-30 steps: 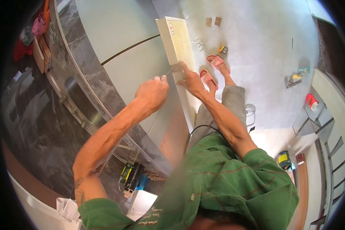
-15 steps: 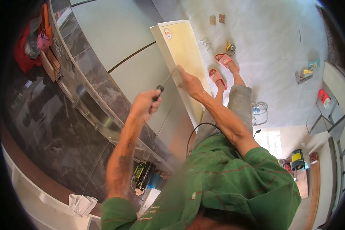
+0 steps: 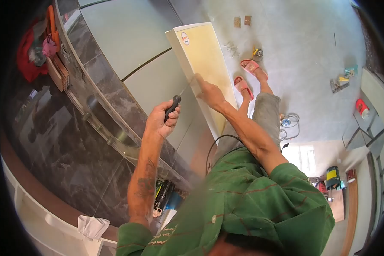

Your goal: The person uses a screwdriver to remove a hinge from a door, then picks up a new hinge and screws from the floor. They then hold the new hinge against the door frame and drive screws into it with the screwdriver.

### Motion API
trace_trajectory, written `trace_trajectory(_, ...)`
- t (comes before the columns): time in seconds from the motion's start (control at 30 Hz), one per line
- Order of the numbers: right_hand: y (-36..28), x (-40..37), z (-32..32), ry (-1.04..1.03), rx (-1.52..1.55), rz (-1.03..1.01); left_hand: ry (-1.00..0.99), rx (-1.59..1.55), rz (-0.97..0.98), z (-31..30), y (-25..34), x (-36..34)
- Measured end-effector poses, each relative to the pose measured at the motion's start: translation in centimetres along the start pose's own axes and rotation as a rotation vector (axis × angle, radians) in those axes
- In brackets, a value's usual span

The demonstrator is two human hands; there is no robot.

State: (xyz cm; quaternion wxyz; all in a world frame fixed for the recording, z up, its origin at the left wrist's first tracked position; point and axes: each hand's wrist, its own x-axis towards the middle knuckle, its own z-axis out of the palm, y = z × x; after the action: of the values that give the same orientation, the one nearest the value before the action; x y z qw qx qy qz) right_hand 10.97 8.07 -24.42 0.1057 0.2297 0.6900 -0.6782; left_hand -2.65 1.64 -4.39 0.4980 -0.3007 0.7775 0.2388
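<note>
My left hand [image 3: 162,117] is wrapped round the black handle of a screwdriver [image 3: 173,108], whose thin shaft points up and right to the side of a long cream panel [image 3: 209,55]. At that side my right hand [image 3: 210,93] is bent and closed, its fingertips close to the screwdriver's tip; what they hold is hidden. The panel stands tilted, with a round red-and-white sticker near its top, and its lower end reaches down beside my legs.
A dark marble counter [image 3: 64,141] curves along the left, above pale cabinet doors [image 3: 128,34]. On the floor lie a tape measure [image 3: 258,53], coiled cable [image 3: 291,122], a red bottle [image 3: 362,108] and small brown pieces [image 3: 247,20]. Pink sandals [image 3: 244,87] are on my feet.
My left hand has turned, so the screwdriver's handle stands more upright, and the left forearm has shifted right. My right hand stays at the panel's side.
</note>
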Motion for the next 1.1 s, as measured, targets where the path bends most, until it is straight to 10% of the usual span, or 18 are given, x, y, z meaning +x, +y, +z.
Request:
trace_trajectory(0.13,0.0,0.0,0.1,-0.017,0.008,0.018,0.196,0.864,0.56,0.3,-1.2,-0.3)
trace_trajectory(0.23,0.3,0.0,0.4,-0.016,0.028,0.009,0.223,0.889,0.648,-0.5,-1.6,-0.5)
trace_trajectory(0.53,-0.1,0.4,1.0,-0.048,0.009,0.027,-0.052,-0.093,-0.088,-1.9,-0.4,1.0)
trace_trajectory(0.6,0.2,0.2,1.0,-0.019,0.028,-0.003,-0.032,0.342,0.09,-2.0,0.0,1.2)
trace_trajectory(0.67,0.6,0.3,0.6,-0.01,0.032,0.001,0.127,1.321,0.78,-1.7,-0.2,0.3)
trace_trajectory(0.87,0.4,0.3,-0.3,-0.032,0.017,0.056,0.2,1.152,0.949,-0.9,-0.7,0.8)
trace_trajectory(1.0,0.1,-0.3,-0.5,-0.024,0.029,0.034,-0.059,0.19,0.035,-0.3,0.9,1.0)
trace_trajectory(1.1,0.5,-0.3,-1.0,-0.021,0.021,0.007,-0.144,0.075,-0.105,-0.4,1.3,1.4)
